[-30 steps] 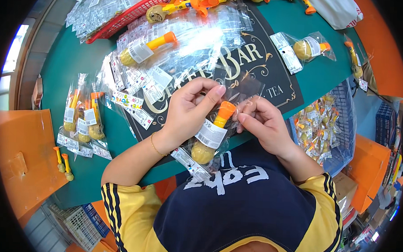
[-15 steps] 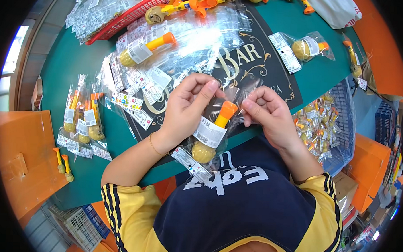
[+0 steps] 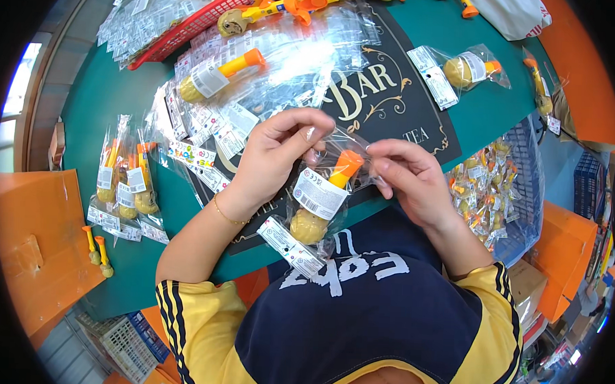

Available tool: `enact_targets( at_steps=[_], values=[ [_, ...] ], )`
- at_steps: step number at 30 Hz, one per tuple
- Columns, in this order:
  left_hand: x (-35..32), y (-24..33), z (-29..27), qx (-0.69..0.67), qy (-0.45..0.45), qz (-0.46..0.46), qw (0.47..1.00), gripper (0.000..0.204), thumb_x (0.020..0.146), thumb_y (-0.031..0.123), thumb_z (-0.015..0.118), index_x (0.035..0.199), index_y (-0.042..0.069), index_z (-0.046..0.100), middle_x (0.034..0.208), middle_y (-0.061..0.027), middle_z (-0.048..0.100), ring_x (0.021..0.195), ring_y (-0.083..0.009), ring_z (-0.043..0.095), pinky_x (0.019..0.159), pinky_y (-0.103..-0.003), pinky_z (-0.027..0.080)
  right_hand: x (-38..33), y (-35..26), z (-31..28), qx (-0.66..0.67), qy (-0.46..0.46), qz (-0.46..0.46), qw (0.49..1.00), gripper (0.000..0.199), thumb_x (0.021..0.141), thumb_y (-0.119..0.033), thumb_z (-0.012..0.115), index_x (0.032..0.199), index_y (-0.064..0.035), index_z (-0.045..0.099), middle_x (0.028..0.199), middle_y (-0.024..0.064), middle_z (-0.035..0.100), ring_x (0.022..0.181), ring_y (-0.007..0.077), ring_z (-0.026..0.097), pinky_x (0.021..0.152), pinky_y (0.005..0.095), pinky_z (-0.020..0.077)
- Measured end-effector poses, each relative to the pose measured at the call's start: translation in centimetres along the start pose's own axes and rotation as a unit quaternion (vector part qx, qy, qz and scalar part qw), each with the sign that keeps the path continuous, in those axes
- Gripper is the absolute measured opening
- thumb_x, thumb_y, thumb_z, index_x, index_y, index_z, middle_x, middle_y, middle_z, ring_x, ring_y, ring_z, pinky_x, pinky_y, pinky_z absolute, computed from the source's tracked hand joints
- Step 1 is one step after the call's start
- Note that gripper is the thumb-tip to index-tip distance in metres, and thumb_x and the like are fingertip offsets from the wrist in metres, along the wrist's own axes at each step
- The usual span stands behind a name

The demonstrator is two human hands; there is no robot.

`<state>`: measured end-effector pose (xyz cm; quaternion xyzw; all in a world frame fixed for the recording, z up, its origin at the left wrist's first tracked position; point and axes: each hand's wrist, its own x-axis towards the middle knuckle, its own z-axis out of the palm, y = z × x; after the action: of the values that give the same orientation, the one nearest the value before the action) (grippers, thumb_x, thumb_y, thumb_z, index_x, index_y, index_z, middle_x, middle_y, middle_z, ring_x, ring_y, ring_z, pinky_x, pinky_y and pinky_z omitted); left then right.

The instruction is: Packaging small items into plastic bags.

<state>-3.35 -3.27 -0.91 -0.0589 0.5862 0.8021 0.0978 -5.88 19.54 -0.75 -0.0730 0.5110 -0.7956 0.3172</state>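
Note:
My left hand [image 3: 275, 157] and my right hand [image 3: 415, 183] each pinch one side of a clear plastic bag [image 3: 355, 141] above the table's near edge. Inside the bag is a toy with a round tan head [image 3: 308, 226], a yellow stick and a flared orange end [image 3: 348, 163]. A white printed label [image 3: 319, 194] wraps around the stick. The bag's printed card strip [image 3: 291, 247] hangs near my shirt. Both hands grip the bag's end beside the orange tip. Beyond my left hand, another labelled toy [image 3: 208, 77] lies on a heap of flat clear bags [image 3: 285, 69].
Several bagged toys [image 3: 127, 186] lie on the green table [image 3: 83, 126] at left. Another bagged toy [image 3: 459, 72] is at far right. A red basket [image 3: 191, 29] stands at the back. A blue crate [image 3: 523, 159] with many bagged toys sits right, near orange boxes [image 3: 38, 243].
My left hand has shifted slightly left. My fingers have adjusted their hold at the bag's end, and the bagged toy has moved slightly left and up.

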Motion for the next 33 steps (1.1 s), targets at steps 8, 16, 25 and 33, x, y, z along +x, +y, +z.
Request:
enact_targets(
  at_steps=[8, 16, 25, 33],
  values=[
    [0.4, -0.4, -0.3, -0.183, -0.085, -0.039, 0.979, 0.009, 0.096, 0.006, 0.048, 0.088, 0.008, 0.048, 0.081, -0.0015, 0.051, 0.07, -0.0089, 0.051, 0.069, -0.025, 0.05, 0.2, 0.2, -1.0, 0.101, -0.048, 0.021, 0.993, 0.011, 0.092, 0.0, 0.049, 0.09, 0.0, 0.06, 0.088, 0.0083, 0.053, 0.064, 0.0141, 0.05, 0.058, 0.0235, 0.0406],
    [0.8, -0.1, -0.9, -0.252, -0.098, -0.088, 0.959, 0.007, 0.096, 0.007, 0.044, 0.093, 0.006, 0.05, 0.089, -0.0043, 0.052, 0.08, -0.0139, 0.053, 0.077, -0.029, 0.052, 0.5, -0.6, -1.6, -0.077, -0.116, -0.023, 0.99, 0.017, 0.094, 0.0, 0.043, 0.094, 0.0019, 0.06, 0.095, 0.0078, 0.052, 0.072, 0.0131, 0.052, 0.066, 0.0225, 0.042],
    [0.5, 0.5, -0.8, -0.11, -0.069, -0.083, 0.988, 0.032, 0.087, 0.002, 0.065, 0.117, -0.001, 0.055, 0.105, -0.0042, 0.058, 0.092, -0.0092, 0.058, 0.08, -0.025, 0.05, 0.0, -2.8, -0.7, -0.34, -0.128, -0.102, 0.926, 0.011, 0.085, 0.0, 0.058, 0.093, -0.0011, 0.065, 0.091, 0.0049, 0.056, 0.076, 0.0126, 0.054, 0.066, 0.0241, 0.0436],
    [0.6, 0.8, -0.8, -0.097, -0.087, -0.029, 0.991, 0.046, 0.087, -0.003, 0.062, 0.13, 0.0, 0.047, 0.119, -0.0068, 0.057, 0.093, -0.0074, 0.056, 0.083, -0.023, 0.048, -1.7, -6.6, -4.5, -0.52, -0.358, 0.069, 0.772, 0.01, 0.076, -0.012, 0.074, 0.083, -0.006, 0.07, 0.084, 0.0074, 0.065, 0.077, 0.0239, 0.063, 0.066, 0.0327, 0.0495]
  ],
)
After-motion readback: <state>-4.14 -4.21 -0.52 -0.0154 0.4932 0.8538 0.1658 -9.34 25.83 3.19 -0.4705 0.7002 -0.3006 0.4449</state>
